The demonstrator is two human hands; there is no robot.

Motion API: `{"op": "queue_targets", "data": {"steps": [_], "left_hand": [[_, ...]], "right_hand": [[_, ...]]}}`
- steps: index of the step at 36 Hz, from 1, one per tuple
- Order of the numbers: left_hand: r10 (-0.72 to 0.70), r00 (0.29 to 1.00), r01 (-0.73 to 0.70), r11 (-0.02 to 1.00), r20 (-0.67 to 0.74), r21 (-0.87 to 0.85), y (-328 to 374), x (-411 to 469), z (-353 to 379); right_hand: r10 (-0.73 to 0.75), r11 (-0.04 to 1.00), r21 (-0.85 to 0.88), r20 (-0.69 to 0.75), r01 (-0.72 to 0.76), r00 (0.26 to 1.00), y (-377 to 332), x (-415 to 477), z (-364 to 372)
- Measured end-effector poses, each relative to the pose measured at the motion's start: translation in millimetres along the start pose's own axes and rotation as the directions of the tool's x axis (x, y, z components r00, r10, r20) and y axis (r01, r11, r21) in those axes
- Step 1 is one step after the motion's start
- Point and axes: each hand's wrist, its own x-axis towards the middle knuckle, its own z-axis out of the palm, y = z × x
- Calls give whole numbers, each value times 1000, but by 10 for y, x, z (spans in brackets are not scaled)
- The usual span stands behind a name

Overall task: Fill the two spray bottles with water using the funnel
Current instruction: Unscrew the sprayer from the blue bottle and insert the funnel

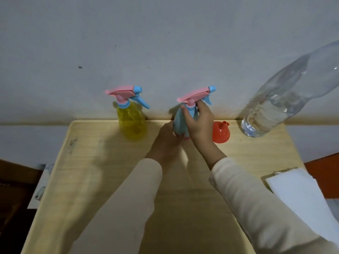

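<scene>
Yellow spray bottle (132,121): back left, sprayer on, untouched.
Left hand (165,142): fingers wrap blue spray bottle (180,123) low, mid-table.
Right hand (199,123): fingers curl round its collar.
Orange funnel (221,132): beside it, unused.
Water bottle (286,99): far right.
Progress: opening stage; both fills remain.

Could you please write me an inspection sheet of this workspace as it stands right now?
Surface: pale wooden table, scuffed near its left edge.
Job's things: yellow spray bottle stands at the back, spray head on; blue spray bottle, head on, is held in both hands; orange funnel rests on the table to its right, spout up; clear water bottle stands at the right, partly filled.
Clutter: white sheet at the table's right edge.
Grippers: left hand holds the blue bottle's body; right hand grips its neck.
Cables: nothing seen.
Surroundings: plain grey wall behind.
</scene>
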Motion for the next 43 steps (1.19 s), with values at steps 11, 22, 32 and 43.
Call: {"op": "queue_targets", "data": {"steps": [11,22,32,43], "left_hand": [[111,979,-125,989,-169,-76,-102,-65,8],[378,912,-363,925,-162,114,196,-282,-40],[269,959,-242,938,84,-249,372,-551,-109],[285,957,-238,866,45,-439,502,-758,-70]], "right_hand": [[139,947,284,56,-149,989,-58,54,-205],[275,799,501,189,-333,943,-223,163,-611],[184,762,501,441,-411,878,-240,191,-851],[450,724,384,366,-573,815,-370,69,-695]]}}
